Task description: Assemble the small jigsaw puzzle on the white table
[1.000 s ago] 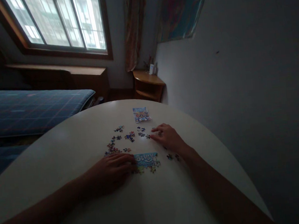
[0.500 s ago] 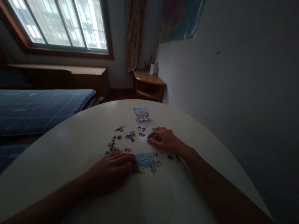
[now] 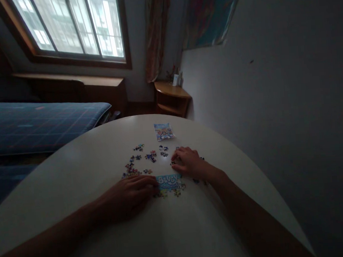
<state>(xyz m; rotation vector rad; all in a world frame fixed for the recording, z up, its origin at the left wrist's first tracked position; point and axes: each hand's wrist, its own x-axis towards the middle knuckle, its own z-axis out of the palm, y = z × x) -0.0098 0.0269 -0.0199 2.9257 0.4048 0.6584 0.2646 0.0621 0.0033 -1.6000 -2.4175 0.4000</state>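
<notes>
The joined part of a jigsaw puzzle [image 3: 169, 182], light blue with the lettering "BLUEY" and yellowish pieces along its lower edge, lies on the white round table [image 3: 109, 244]. My left hand [image 3: 137, 190] rests at its left edge, fingers stretched out and lying flat, covering that side. Beyond the puzzle's upper right corner, my right hand [image 3: 187, 161] is curled low over the tabletop. Its thumb and forefinger close on a small dark puzzle piece [image 3: 173, 163], partly hidden by the fingers. Loose puzzle pieces [image 3: 131, 169] spread in small groups beyond my left hand.
A printed picture packet [image 3: 164, 131] lies farther back on the table. More loose pieces [image 3: 151, 156] sit mid-table, and a few [image 3: 196, 181] lie by my right wrist. A bed [image 3: 40, 123] stands to the left, a corner shelf [image 3: 173, 90] behind, a wall [image 3: 277, 116] to the right.
The whole view has shifted slightly. My right hand has moved a little toward me, its fingers drawn in around the piece. My left hand stays at the puzzle's edge.
</notes>
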